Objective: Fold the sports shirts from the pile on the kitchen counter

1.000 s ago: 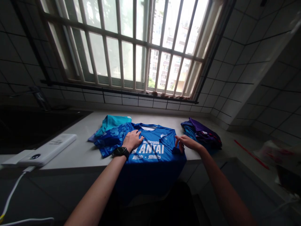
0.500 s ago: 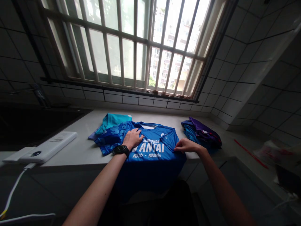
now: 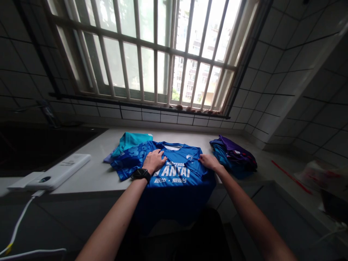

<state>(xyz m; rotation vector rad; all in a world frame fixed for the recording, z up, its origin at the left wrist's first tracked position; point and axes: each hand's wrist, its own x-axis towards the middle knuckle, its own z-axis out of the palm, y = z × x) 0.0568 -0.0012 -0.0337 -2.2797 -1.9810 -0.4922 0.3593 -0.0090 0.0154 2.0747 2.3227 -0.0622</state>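
A blue T-shirt (image 3: 174, 181) with white lettering lies front up on the white counter, its lower part hanging over the front edge. My left hand (image 3: 154, 160), a black watch (image 3: 140, 174) on its wrist, rests on the chest near the collar with fingers stretched out. At the right side of the shirt, my right hand (image 3: 208, 161) pinches the fabric by the shoulder and sleeve. The shirt's left sleeve spreads flat over part of a teal garment (image 3: 135, 138).
Folded dark blue and purple clothes (image 3: 234, 154) are piled at the right. On the left, a white power bank (image 3: 63, 170) with a cable lies near the counter edge, beside a dark sink (image 3: 40, 145). A red strip (image 3: 292, 177) lies far right. A barred window stands behind.
My right hand has moved up and slightly left along the shirt's right side, drawing the sleeve fabric so that more of the chest logo shows. My left hand has stayed in place.
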